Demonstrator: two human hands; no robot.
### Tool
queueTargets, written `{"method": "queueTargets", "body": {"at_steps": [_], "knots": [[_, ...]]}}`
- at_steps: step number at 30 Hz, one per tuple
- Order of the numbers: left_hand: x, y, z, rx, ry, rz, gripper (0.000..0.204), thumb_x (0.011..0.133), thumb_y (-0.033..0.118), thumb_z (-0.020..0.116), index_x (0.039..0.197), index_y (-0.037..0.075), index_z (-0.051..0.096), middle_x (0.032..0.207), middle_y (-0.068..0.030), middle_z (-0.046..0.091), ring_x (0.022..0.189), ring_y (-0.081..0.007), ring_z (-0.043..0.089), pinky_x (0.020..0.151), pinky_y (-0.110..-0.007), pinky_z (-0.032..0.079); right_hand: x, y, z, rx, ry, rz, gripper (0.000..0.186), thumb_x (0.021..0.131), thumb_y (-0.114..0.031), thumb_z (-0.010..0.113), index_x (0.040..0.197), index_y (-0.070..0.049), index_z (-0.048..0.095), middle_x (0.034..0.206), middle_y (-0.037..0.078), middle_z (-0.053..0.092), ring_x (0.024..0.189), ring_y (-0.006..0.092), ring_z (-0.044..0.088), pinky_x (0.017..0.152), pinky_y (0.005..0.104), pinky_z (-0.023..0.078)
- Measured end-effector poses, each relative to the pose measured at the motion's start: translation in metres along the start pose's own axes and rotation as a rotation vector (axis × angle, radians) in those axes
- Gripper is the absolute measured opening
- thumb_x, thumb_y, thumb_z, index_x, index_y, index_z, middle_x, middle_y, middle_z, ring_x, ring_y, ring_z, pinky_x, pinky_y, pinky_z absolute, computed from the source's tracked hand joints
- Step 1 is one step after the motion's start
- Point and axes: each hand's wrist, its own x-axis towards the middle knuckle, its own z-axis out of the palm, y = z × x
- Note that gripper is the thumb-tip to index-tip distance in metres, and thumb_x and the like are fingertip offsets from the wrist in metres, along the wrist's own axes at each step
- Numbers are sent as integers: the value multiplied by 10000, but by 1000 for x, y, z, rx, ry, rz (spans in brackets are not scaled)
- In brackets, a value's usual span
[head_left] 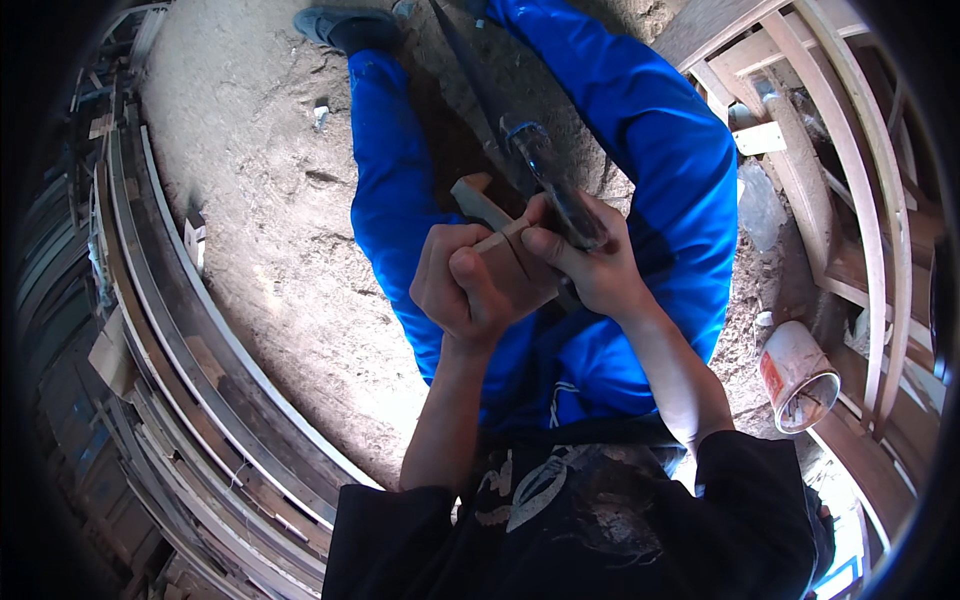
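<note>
My left hand [458,285] is closed around a pale wooden block [515,268], its thumb lying along the near side. A narrower wooden arm [480,203] sticks out beyond the fingers; whether it is part of the same block I cannot tell. My right hand [598,262] wraps the dark handle of a hand saw [548,172], and its thumb reaches over to the block's edge. The saw's long, dark, tapering blade runs away from me between my legs. Where the blade meets the wood, if it does, is hidden by the hands.
Stacked long boards and strips [215,345] line the left side. On the right stands a wooden frame with curved pieces [850,130], and a white bucket [790,375] lies tipped near it. My blue-trousered legs [665,130] spread over a dusty floor [265,200] with small debris.
</note>
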Motion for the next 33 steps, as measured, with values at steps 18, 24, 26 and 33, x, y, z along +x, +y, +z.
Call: {"method": "queueTargets", "body": {"at_steps": [18,24,26,33], "knots": [[10,1,3,-355,-30,-405,481,1079,347,407,864,-13,644,704,-12,592,676,-56,503,587,-237,373,7,3,3,-66,-13,60,243,919,-230,725,1020,-16,664,851,5,653,780,49,581,726,230,466],[2,3,4,-331,34,-388,461,1075,311,416,846,-20,642,698,-21,599,668,-62,506,585,-236,380,7,-2,5,-43,-3,-54,169,902,-134,735,987,-17,649,891,11,657,860,58,594,788,239,482],[0,1,3,-299,47,-341,450,1072,290,416,834,-22,636,690,-29,599,657,-67,512,577,-240,380,7,-1,5,-19,-19,-54,165,898,-121,736,987,-18,643,893,11,654,871,60,595,797,241,482],[-5,-4,1,-229,93,-224,438,1058,265,416,803,-20,627,682,-64,609,606,-108,545,537,-256,374,7,0,5,-28,-60,-96,177,892,-118,738,990,-14,633,888,18,654,871,81,603,814,271,485]]}}
